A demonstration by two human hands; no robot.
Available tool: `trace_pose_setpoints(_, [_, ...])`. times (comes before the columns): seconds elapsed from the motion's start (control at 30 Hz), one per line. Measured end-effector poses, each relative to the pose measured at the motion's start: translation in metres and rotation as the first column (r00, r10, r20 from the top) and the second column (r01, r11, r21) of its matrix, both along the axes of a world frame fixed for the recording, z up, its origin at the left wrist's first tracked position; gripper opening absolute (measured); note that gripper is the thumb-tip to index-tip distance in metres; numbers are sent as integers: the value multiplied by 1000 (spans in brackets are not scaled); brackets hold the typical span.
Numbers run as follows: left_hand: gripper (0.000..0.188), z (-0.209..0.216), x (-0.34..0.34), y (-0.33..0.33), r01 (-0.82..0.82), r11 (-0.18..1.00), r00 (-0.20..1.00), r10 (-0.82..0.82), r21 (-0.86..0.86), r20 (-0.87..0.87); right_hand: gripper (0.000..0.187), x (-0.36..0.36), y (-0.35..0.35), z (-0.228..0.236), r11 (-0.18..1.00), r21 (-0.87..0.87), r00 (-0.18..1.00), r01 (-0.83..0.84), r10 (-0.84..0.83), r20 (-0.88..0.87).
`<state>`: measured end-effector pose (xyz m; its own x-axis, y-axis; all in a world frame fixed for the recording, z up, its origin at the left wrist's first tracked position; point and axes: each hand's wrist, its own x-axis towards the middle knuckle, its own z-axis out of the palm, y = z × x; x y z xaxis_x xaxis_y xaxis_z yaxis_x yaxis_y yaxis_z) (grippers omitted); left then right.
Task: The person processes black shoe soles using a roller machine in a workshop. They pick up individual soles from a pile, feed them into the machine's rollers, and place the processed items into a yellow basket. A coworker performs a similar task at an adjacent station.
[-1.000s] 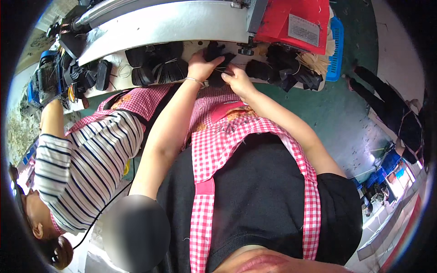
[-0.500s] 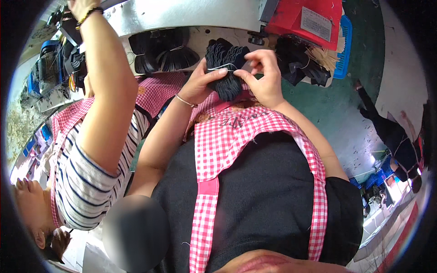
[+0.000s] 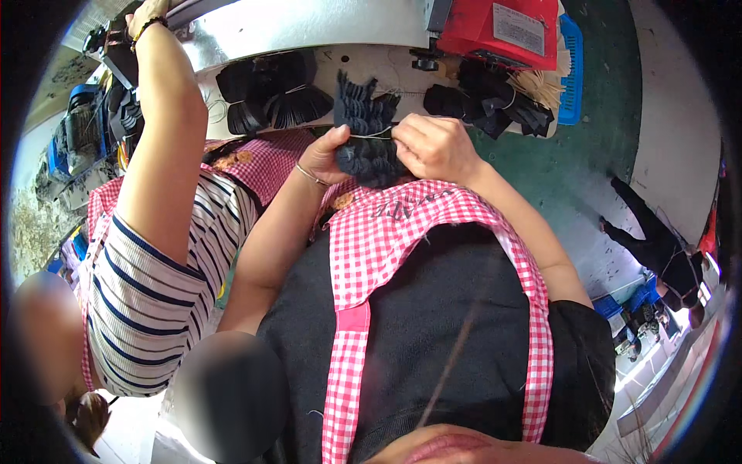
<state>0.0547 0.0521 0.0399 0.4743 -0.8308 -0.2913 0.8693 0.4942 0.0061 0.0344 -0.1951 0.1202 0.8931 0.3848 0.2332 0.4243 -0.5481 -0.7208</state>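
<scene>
A bundle of black, ridged fabric-like pieces (image 3: 363,164) is held up in front of my apron, near the table edge. Around its middle runs a thin pale band (image 3: 372,137). My left hand (image 3: 323,157) grips the bundle's left side, thumb pressed near the band. On the right, my right hand (image 3: 437,147) is closed, fingers curled at the end of the band, which looks drawn taut toward it. What lies inside the right fist is hidden, and I cannot make out whether the band is a string or elastic.
Ahead, a pale table (image 3: 344,73) carries more tied black bundles (image 3: 297,104) and dark pieces (image 3: 487,100). A red machine (image 3: 506,35) stands at the right, with a blue basket (image 3: 570,73) beside it. A co-worker's arm (image 3: 168,100) reaches forward on the left. Another person stands far right.
My right hand has gone from a thumb-and-finger pinch with spread fingers to a closed fist at the bundle's right side. The bundle has shifted slightly left and its top has fanned out.
</scene>
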Motion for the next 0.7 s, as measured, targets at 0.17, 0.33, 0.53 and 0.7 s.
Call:
trace_pose_setpoints(0.17, [58, 11, -4, -14, 1, 991, 1000, 0, 133, -8, 8, -3, -5, 1, 810, 530, 928, 251, -46, -370])
trace_pose_setpoints(0.33, [54, 32, -7, -32, -19, 972, 984, 60, 234, -169, 14, 3, 7, 10, 978, 149, 989, 145, -138, -59])
trace_pose_setpoints(0.53, [60, 41, -4, -38, 6, 962, 987, 39, 272, -158, 14, -1, 11, 29, 948, -319, 981, 6, 56, 185])
trace_pose_setpoints(0.7, [63, 50, -8, -31, 149, 958, 957, -77, 246, -281, 9, -2, 19, 29, 934, -354, 980, 52, 20, 198])
